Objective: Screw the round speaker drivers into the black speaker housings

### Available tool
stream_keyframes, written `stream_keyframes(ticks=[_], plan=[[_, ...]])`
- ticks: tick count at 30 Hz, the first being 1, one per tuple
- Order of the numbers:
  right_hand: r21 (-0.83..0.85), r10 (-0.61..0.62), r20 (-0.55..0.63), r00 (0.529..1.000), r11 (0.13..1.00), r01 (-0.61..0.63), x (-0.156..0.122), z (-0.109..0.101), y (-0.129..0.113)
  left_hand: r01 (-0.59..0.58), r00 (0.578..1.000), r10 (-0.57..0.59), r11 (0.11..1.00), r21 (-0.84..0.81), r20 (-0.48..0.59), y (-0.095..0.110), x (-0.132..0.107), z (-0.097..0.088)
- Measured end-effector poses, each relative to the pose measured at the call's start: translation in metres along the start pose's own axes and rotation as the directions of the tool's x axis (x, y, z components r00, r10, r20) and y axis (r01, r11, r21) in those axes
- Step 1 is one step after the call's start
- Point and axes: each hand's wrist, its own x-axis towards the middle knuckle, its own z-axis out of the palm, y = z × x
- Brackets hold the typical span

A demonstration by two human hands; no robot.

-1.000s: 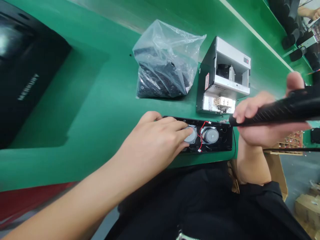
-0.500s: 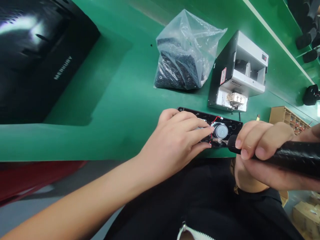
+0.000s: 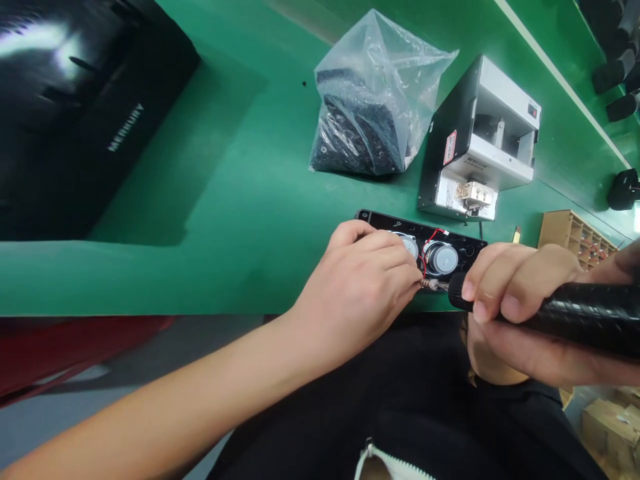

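Observation:
My right hand (image 3: 520,283) is wrapped round a thick black electric screwdriver (image 3: 590,313), held nearly level with its tip pointing left. Pale, tattered wrapping and a small coil show on the screwdriver bit (image 3: 434,285). The fingers of my left hand (image 3: 363,283) are closed together at the end of that bit; whatever they pinch is hidden. Beneath the fingers lies a long black speaker panel (image 3: 374,219) near the table's front edge. It carries a round grey speaker (image 3: 443,259), a second one partly covered by my left hand, and a red wire (image 3: 434,233).
Behind the panel stand a clear plastic bag (image 3: 370,113) of black parts and a metal screw feeder machine (image 3: 480,143). A large black MERKURY case (image 3: 100,133) fills the left. A brown compartment box (image 3: 565,233) sits at the right on the green table (image 3: 250,167).
My left fingers, spread over the panel before, have drawn together at the screwdriver tip. The screwdriver has shifted slightly left. More of the second speaker shows.

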Motion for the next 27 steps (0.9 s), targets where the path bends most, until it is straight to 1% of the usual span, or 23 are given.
stream_keyframes(ticks=[3,4,9,12,16,19,22,24,27], plan=[[0.088,-0.044,-0.138,0.989,0.995,0.056,0.004,0.007,0.001,-0.018,1.000,0.018,0.998,0.063,0.002,0.001,0.000,0.002],[0.083,-0.037,-0.149,0.988,0.995,0.050,0.005,0.009,0.000,-0.022,1.000,0.021,0.997,0.075,0.004,0.002,0.001,0.003],[0.015,-0.022,-0.127,0.992,1.000,0.024,0.009,0.014,-0.001,-0.024,1.000,0.022,0.990,0.137,0.022,0.003,0.001,0.004],[0.024,-0.043,-0.197,0.980,0.999,0.049,0.005,0.017,0.003,-0.021,0.999,0.012,0.984,0.180,0.048,0.003,0.001,0.003],[0.051,-0.041,-0.274,0.961,0.997,0.057,0.001,0.022,0.008,-0.020,0.998,0.009,0.984,0.179,0.058,0.001,-0.001,0.003],[0.069,-0.046,-0.272,0.961,0.995,0.067,0.000,0.023,0.009,-0.019,0.999,0.012,0.988,0.154,0.045,-0.001,-0.002,0.003],[0.059,-0.044,-0.213,0.976,0.997,0.057,-0.001,0.020,0.009,-0.018,0.999,0.012,0.991,0.132,0.043,-0.001,-0.003,0.003],[0.035,-0.050,-0.166,0.985,0.998,0.056,-0.002,0.019,0.010,-0.029,0.999,0.022,0.989,0.148,0.045,-0.001,-0.003,0.004],[-0.010,-0.075,-0.152,0.985,0.997,0.074,-0.005,0.019,0.011,-0.038,0.999,0.030,0.980,0.197,0.043,0.001,-0.002,0.006]])
